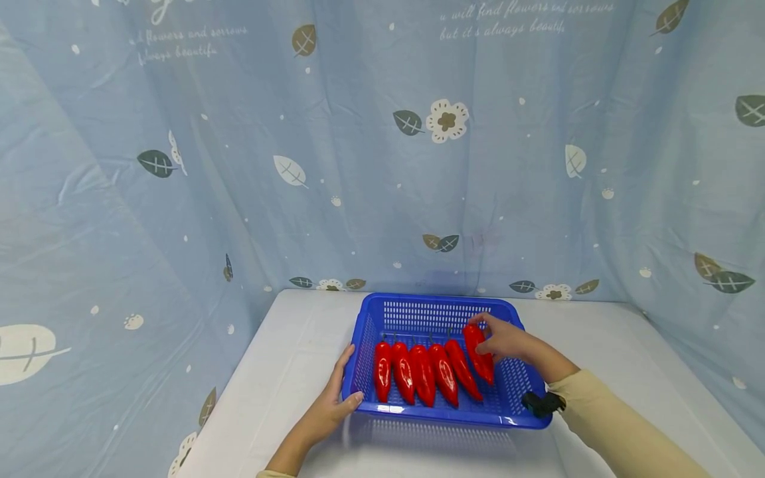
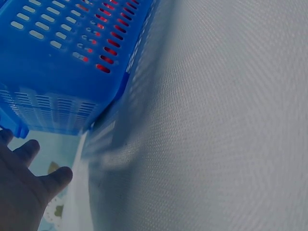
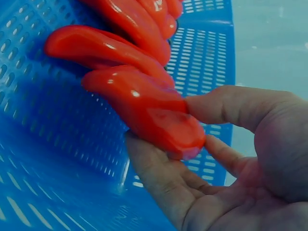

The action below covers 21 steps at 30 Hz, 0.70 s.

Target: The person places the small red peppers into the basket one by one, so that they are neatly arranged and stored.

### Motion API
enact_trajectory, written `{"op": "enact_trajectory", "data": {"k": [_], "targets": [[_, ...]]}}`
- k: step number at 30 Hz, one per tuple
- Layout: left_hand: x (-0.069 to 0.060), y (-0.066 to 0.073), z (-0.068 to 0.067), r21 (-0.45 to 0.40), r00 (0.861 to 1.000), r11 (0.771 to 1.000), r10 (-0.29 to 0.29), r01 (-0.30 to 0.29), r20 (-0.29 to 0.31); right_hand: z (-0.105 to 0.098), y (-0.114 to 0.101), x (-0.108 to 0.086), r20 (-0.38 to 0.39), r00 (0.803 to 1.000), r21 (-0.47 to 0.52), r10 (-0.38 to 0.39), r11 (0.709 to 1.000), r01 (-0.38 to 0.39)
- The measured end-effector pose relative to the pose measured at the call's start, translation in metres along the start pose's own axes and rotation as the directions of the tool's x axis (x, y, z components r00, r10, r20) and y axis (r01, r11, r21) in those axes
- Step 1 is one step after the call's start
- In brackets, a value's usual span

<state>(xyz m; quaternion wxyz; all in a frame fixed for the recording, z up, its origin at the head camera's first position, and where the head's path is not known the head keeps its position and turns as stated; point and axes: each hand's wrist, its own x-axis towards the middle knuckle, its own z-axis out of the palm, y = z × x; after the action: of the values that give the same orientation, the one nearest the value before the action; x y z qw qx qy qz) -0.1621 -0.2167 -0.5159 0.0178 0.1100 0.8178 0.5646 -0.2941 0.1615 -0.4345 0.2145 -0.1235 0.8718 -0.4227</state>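
A blue plastic basket (image 1: pixel 445 415) with slotted walls holds several glossy red chili peppers (image 1: pixel 422 375), laid side by side with their stems toward the far wall. My right hand (image 1: pixel 508 342) pinches the rightmost chili pepper (image 1: pixel 481 362) near its stem end. The right wrist view shows thumb and fingers on both sides of that pepper (image 3: pixel 149 110), which lies against its neighbour. At the basket's left end, my left hand (image 1: pixel 329 401) touches the outer side with extended fingers, its thumb by the front corner. In the left wrist view those fingers (image 2: pixel 57 180) are spread, partly cut off.
The basket stands on a white-covered table (image 1: pixel 287 372), near its back edge. A blue curtain (image 1: pixel 358 199) printed with leaves and flowers hangs behind and on both sides. A black band (image 1: pixel 542 403) is around the right wrist, by the basket's front right corner.
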Motion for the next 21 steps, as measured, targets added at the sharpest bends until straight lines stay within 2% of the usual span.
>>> {"op": "enact_trajectory", "data": {"k": [9,21], "targets": [[-0.001,-0.002,0.000,0.005,1.000,1.000,0.007,-0.007,-0.007,0.009,0.003,0.011,0.022,0.999,-0.114,0.040,0.993,-0.037],[0.001,-0.004,0.001,-0.002,1.000,1.000,-0.012,0.012,-0.003,0.020,0.010,0.018,0.035,0.995,-0.126,0.090,0.988,-0.085]]}}
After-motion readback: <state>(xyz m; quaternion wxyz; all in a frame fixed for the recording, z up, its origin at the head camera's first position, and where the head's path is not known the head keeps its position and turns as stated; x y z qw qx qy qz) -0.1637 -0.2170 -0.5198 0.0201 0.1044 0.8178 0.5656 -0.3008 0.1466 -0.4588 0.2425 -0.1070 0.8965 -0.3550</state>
